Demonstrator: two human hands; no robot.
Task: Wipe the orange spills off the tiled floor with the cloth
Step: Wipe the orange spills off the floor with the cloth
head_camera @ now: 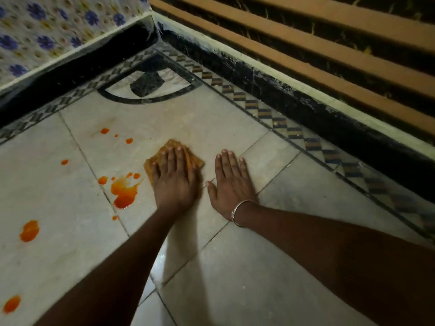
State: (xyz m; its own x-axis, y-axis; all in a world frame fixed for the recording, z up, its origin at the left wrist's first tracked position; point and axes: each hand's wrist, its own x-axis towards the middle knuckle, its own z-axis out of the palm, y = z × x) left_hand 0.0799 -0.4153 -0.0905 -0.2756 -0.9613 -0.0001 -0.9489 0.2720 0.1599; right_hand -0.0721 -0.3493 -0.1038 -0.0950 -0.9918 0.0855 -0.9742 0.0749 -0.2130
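Head view, looking down at a pale tiled floor (235, 267) near a corner w/ a patterned border. Left hand (175, 182) lies flat on an orange-stained cloth (173, 144), fingers (180, 154) straight, pressing rather than gripping. Right hand (231, 182), bangle (237, 214) on its wrist, rests on bare tile just right of the cloth, fingers (226, 158) released, holding nothing. The biggest orange spill (124, 192) sits just left of the left hand's heel, close to the cloth edge. Small drops (104, 131) lie beyond & left of the fingertips, and two blobs (29, 231) lie further left. Risks: the cloth looks stained already, so a sweep may smear, not lift. An ungripped palm may slide off the cloth. The forearm could drag thru the puddle.
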